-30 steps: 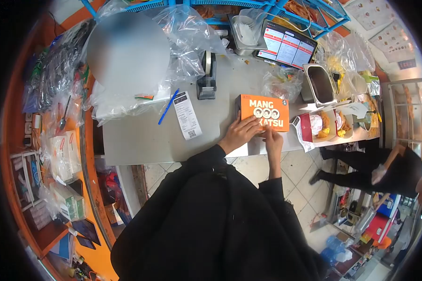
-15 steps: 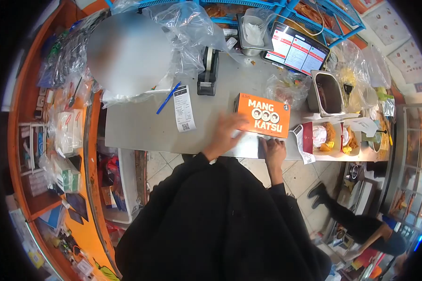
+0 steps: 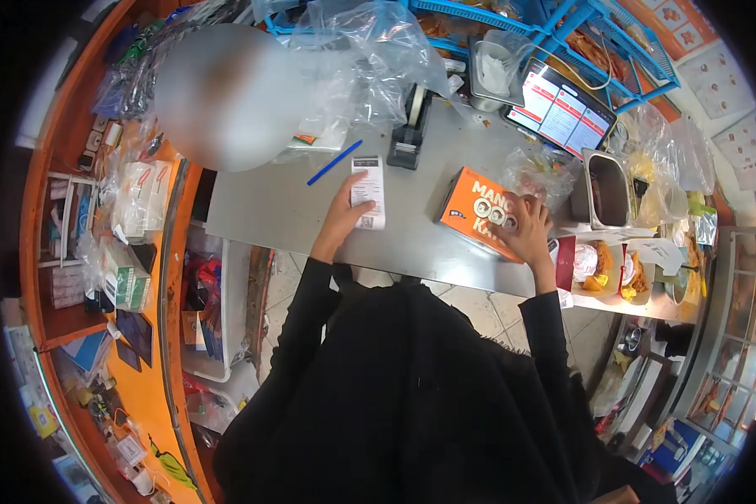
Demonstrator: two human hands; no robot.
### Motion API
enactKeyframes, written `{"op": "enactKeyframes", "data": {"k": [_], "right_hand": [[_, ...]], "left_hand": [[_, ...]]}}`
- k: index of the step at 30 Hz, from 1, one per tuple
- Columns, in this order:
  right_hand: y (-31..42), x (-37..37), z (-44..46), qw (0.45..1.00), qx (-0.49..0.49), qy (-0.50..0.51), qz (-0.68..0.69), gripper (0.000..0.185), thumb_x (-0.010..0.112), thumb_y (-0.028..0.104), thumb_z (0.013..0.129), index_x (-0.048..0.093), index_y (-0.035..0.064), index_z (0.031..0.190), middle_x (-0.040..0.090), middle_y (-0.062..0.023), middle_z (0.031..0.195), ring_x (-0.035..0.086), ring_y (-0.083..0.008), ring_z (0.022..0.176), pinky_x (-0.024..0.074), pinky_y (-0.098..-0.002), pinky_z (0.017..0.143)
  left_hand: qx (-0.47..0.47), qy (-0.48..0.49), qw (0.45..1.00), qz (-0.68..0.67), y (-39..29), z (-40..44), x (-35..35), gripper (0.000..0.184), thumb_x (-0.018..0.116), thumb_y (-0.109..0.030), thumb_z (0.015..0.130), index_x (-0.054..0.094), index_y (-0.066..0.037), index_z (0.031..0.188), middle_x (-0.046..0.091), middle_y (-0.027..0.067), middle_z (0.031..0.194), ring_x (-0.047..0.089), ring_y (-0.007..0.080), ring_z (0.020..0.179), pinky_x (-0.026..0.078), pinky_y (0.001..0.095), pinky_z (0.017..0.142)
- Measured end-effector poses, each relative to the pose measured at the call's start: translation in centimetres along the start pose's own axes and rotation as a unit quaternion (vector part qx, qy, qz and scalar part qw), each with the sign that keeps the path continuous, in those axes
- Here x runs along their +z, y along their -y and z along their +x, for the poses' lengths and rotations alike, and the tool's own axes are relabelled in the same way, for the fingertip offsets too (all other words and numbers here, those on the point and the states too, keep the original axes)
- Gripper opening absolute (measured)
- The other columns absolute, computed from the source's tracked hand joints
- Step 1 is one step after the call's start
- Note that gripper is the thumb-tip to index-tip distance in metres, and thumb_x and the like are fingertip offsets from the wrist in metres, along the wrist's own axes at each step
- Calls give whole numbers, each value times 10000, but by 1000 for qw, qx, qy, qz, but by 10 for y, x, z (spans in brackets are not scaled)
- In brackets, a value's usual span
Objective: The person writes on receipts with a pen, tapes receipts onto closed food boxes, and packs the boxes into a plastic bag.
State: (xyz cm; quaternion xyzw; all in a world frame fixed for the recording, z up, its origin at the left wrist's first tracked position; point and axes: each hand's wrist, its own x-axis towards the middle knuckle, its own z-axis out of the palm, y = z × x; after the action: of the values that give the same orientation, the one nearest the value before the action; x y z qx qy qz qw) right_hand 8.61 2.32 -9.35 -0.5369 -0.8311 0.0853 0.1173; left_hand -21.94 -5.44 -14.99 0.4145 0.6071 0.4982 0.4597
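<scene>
On the steel counter, my left hand has its thumb and fingers at the left edge and face of a printed receipt, pinching it. My right hand rests over the right part of an orange MANG KATSU box, its fingers spread and curved over the lid. The box is closed and sits turned at an angle. A blue pen lies to the upper left of the receipt, and a black tape dispenser stands behind it.
To the right are open boxes of fried food and a metal container. A lit tablet stands at the back beneath blue baskets. Clear plastic bags lie at the back. Orange shelving runs along the left.
My left hand has left the box and moved left onto the receipt. My right hand has moved onto the box lid, and the box has turned. The co-worker on the right has gone from view.
</scene>
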Motion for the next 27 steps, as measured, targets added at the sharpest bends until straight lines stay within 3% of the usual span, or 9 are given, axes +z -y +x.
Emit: {"op": "enactKeyframes", "data": {"k": [5, 12, 13, 16, 18, 19, 21, 24, 27], "right_hand": [[58, 28, -17, 999, 29, 30, -19, 598, 583, 537, 589, 448, 195, 1061, 424, -115, 962, 414, -297, 852, 325, -433, 668], [182, 56, -7, 987, 6, 107, 120, 379, 489, 383, 743, 464, 152, 1043, 471, -129, 839, 492, -314, 735, 442, -398, 573], [179, 71, -2, 975, -3, 134, 180, 345, 473, 364, 761, 473, 144, 1027, 477, -132, 824, 493, -306, 734, 440, -390, 586], [150, 115, 37, 969, 40, -119, 215, 290, 452, 317, 789, 506, 72, 934, 499, -143, 785, 503, -284, 691, 412, -366, 570], [126, 124, 82, 939, 98, -223, 243, 306, 456, 316, 795, 516, 30, 886, 507, -127, 753, 491, -250, 640, 392, -348, 546], [113, 133, 98, 930, 134, -218, 264, 323, 463, 324, 795, 517, 15, 873, 507, -110, 737, 481, -218, 619, 382, -334, 537], [113, 121, 121, 862, 269, -36, 428, 322, 472, 353, 789, 523, 40, 845, 496, -49, 724, 443, -138, 636, 362, -298, 573], [99, 120, 131, 810, 297, 56, 502, 312, 482, 378, 778, 530, 72, 813, 476, 13, 678, 408, -77, 599, 322, -237, 539], [100, 108, 125, 719, 302, 15, 625, 317, 486, 406, 767, 547, 98, 721, 456, 42, 612, 375, -72, 513, 277, -201, 477]], "left_hand": [[-13, -18, 973, -229, -69, -51, -23, 523, 490, 25, 715, 327, -48, 1206, 432, 74, 1083, 449, 128, 943, 375, 246, 797], [183, 85, 979, -21, -92, -80, -44, 792, 579, -90, 697, 45, -24, 1278, 322, 193, 1169, 346, 219, 1054, 307, 312, 863], [130, 113, 985, -30, -81, -82, -42, 778, 565, -103, 703, 44, -11, 1274, 325, 219, 1163, 368, 275, 1045, 307, 347, 860], [64, 134, 974, 169, -34, -66, -49, 743, 575, -171, 695, 125, -6, 1264, 336, 206, 1155, 342, 306, 1064, 276, 367, 878], [215, 69, 875, 428, -10, -64, -51, 695, 583, -252, 675, 236, -30, 1234, 349, 184, 1140, 279, 304, 1105, 226, 399, 896], [212, 70, 878, 424, -9, -65, -52, 695, 583, -252, 675, 236, -30, 1234, 349, 184, 1140, 279, 304, 1105, 226, 399, 896], [250, 10, 860, 446, -10, -59, -58, 705, 613, -340, 631, 310, -55, 1199, 350, 144, 1145, 230, 259, 1142, 170, 419, 918], [234, 59, 883, 403, -16, -49, -71, 791, 647, -375, 588, 289, -69, 1224, 246, 186, 1232, 163, 304, 1170, 139, 470, 909], [237, 61, 883, 401, -20, -39, -78, 860, 686, -416, 511, 318, -83, 1213, 132, 214, 1279, 101, 330, 1195, 98, 475, 929]]}}
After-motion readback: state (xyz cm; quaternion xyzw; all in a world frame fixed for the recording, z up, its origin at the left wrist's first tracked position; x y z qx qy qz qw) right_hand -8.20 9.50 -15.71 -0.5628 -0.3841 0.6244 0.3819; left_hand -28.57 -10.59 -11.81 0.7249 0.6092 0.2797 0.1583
